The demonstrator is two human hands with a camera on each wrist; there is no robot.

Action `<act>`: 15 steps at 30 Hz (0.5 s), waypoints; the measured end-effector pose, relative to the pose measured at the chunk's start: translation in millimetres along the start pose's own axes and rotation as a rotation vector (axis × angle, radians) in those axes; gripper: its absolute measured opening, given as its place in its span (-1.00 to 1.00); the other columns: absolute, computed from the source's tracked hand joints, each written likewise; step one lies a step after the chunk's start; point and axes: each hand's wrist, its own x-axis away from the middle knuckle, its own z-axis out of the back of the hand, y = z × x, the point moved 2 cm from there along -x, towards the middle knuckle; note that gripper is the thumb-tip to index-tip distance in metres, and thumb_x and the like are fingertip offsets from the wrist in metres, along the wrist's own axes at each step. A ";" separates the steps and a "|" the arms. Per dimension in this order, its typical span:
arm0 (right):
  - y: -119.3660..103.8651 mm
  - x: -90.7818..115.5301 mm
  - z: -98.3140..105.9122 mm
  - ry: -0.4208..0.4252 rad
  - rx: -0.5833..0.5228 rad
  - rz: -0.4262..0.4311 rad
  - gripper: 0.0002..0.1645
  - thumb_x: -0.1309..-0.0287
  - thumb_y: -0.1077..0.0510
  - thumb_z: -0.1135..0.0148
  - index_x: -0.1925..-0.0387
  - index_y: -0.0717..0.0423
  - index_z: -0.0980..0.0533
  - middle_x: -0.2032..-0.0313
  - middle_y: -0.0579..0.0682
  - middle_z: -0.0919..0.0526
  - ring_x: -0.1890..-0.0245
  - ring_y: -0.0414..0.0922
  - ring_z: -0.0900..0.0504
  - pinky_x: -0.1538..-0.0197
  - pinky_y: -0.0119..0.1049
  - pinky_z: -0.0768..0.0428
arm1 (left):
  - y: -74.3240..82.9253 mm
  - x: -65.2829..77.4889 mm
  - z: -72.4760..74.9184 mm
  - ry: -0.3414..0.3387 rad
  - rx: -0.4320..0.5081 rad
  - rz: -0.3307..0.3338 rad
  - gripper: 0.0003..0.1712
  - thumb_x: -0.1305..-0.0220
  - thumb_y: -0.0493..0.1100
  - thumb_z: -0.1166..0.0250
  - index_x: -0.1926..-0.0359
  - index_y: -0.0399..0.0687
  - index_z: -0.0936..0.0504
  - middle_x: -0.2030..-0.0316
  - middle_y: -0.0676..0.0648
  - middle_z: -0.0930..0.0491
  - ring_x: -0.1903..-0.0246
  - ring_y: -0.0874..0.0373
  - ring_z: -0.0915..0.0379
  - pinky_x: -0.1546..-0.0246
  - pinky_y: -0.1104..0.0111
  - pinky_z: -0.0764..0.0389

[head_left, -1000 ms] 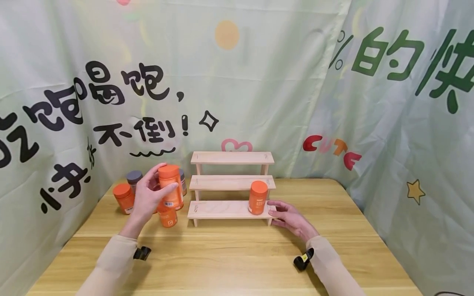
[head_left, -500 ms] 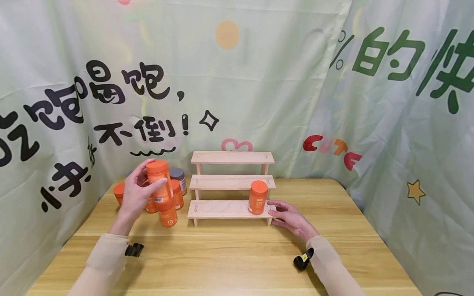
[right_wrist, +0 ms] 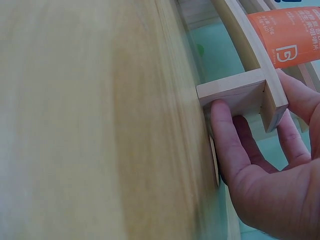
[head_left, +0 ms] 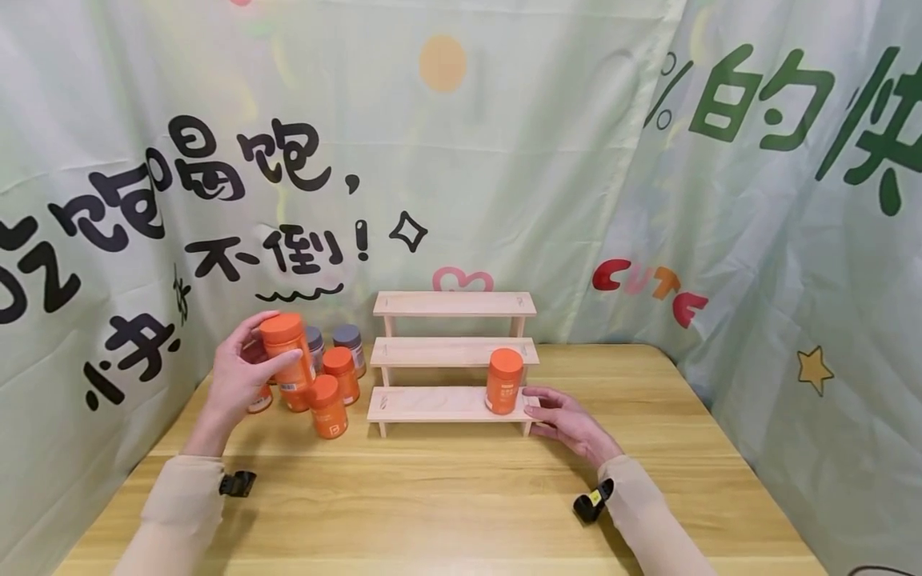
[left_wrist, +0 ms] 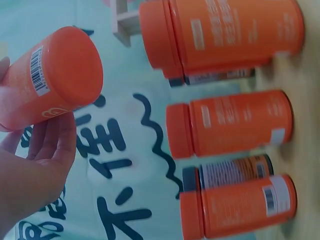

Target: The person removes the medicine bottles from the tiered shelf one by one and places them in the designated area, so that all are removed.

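My left hand (head_left: 234,376) grips an orange pill bottle (head_left: 284,352) near its capped top, thumb toward me, fingers on the far side. The left wrist view shows that bottle (left_wrist: 67,75) raised clear of the others, its base facing the camera. At the right end of the three-tier wooden shelf (head_left: 432,404), my right hand (head_left: 572,420) holds the lowest step. Up close in the right wrist view, a fingertip of the right hand (right_wrist: 270,175) presses the leg while the thumb lies by the board. One orange bottle (head_left: 504,380) stands upright on that step.
Left of the shelf, orange bottles stand on the table, including a front one (head_left: 330,412) and one behind it (head_left: 342,374). Two grey-capped bottles (head_left: 349,346) are further back. A printed curtain (head_left: 504,160) hangs behind the wooden table (head_left: 461,496).
My left hand has carried its bottle leftward, bringing the standing bottles behind it into view. The right hand stays at the shelf's end. The head view has shifted slightly.
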 end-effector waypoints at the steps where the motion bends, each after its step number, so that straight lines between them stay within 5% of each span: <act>1: -0.3 0.2 0.2 -0.001 0.002 0.000 -0.37 -0.27 0.20 -0.26 -0.33 0.21 -0.33 -0.29 0.22 -0.27 0.10 -0.14 -0.62 -0.02 -0.20 -0.65 | -1.4 0.3 2.3 0.001 -0.029 0.009 -0.23 -0.12 -0.25 -0.47 -0.35 -0.02 -0.38 0.06 0.21 -0.53 0.17 0.36 -0.55 0.16 0.64 -0.56; 6: -0.7 1.1 -0.9 0.002 0.005 0.000 -0.36 -0.26 0.20 -0.27 -0.33 0.22 -0.33 -0.30 0.23 -0.26 0.09 -0.13 -0.62 -0.03 -0.18 -0.65 | -12.0 1.8 13.2 -0.014 -0.126 0.040 -0.22 -0.13 -0.16 -0.48 -0.35 0.03 -0.36 0.06 0.23 -0.51 0.16 0.38 -0.54 0.17 0.64 -0.55; 15: 0.0 -0.4 0.1 0.016 -0.001 -0.003 -0.37 -0.24 0.20 -0.29 -0.31 0.20 -0.35 -0.31 0.22 -0.26 0.08 -0.12 -0.62 -0.03 -0.17 -0.66 | -26.8 0.1 28.8 0.000 -0.134 0.052 -0.21 -0.11 -0.20 -0.48 -0.35 0.00 -0.35 0.06 0.28 -0.50 0.12 0.38 -0.47 0.17 0.67 -0.50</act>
